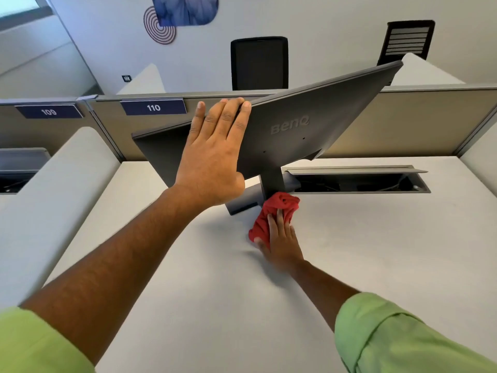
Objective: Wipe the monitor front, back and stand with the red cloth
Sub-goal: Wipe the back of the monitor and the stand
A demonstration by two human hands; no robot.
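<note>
The monitor [309, 125] stands on the white bench [215, 278] with its grey back toward us, "BenQ" raised on the casing. The left hand [212, 157] lies flat against that back, fingers straight and reaching the top edge. The right hand [279, 238] has its grip bunched around the red cloth [277, 211], pressed at the foot of the stand [271, 181]. Just behind, an open cable tray [357, 181] is sunk into the bench. The partition [419, 122] carries signs "109" [49, 112] and "110" [153, 107]; two black chairs [259, 63] show beyond.
</note>
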